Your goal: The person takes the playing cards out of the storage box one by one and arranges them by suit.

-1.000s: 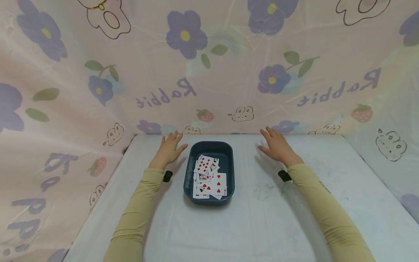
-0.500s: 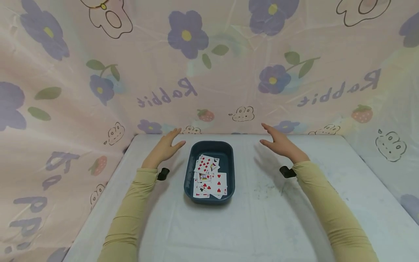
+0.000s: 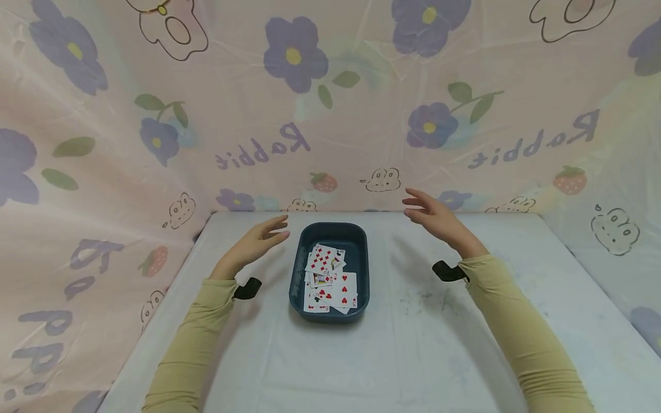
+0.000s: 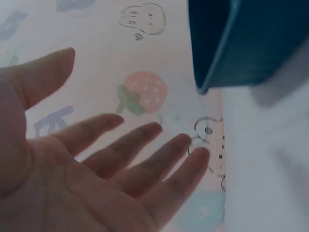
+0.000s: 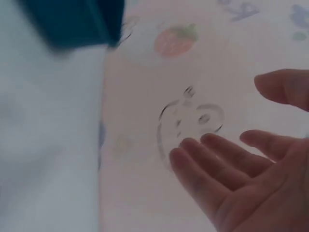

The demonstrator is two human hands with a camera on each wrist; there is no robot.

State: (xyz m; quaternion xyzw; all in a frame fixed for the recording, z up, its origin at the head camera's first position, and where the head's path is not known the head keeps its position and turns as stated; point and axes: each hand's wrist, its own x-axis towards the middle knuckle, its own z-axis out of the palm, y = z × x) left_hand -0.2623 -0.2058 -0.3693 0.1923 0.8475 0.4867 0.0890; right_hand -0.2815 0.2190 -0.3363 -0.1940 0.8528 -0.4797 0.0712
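A dark blue tray (image 3: 361, 252) sits on the white table, holding several playing cards (image 3: 330, 278) spread face up. My left hand (image 3: 258, 241) hovers just left of the tray, lifted off the table, fingers straight and empty. My right hand (image 3: 431, 215) is raised to the right of the tray, also spread and holding nothing. The left wrist view shows the left hand's (image 4: 96, 164) bare palm and a corner of the tray (image 4: 231, 48). In the right wrist view the right hand's (image 5: 241, 169) palm is bare too, and the tray (image 5: 72, 21) shows at the top left.
The white table (image 3: 413, 344) is walled on three sides by a pink printed sheet (image 3: 330, 115) with flowers, strawberries and "Rabbit" lettering. Faint dark smudges (image 3: 423, 298) mark the table right of the tray. Black wrist straps (image 3: 245, 287) show at both sleeve cuffs.
Both hands have lifted off the table and turned, palms now facing inward toward the tray. The tray and cards have not moved.
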